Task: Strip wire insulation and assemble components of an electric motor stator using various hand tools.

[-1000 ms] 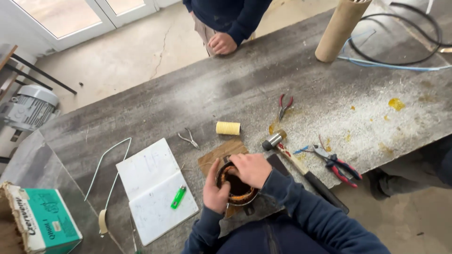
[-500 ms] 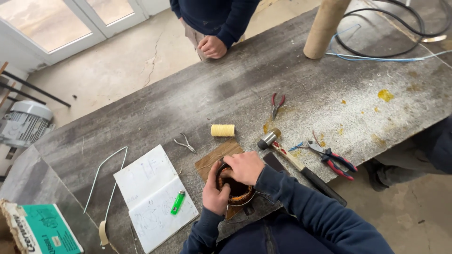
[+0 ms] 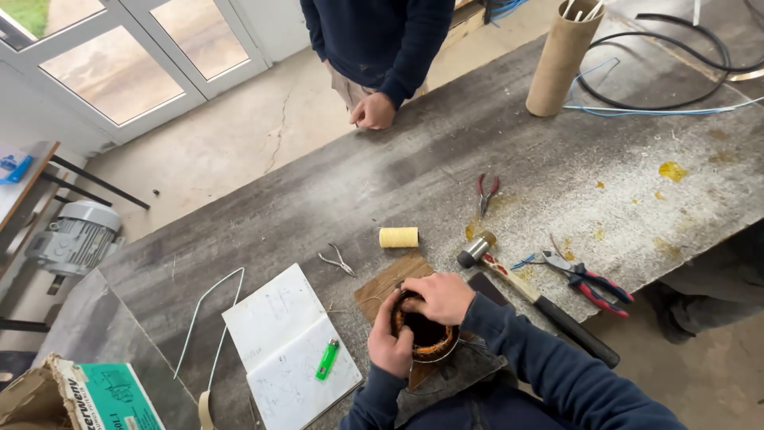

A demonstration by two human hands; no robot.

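Wearer's body, seen from above: 2 bare hands, no gloves, no rings or watch visible. Left hand (image 3: 389, 347) and right hand (image 3: 439, 296) both come out of long dark navy sleeves, same fabric on both arms, plain knit-type, no logo or print visible. Cuffs sit snug at the wrists, approx. flush w/ the hand. Right sleeve shows soft folds along the forearm. Bottom edge of view: more dark blue cloth btw. the 2 arms, prob. same top or trousers, can't tell which.
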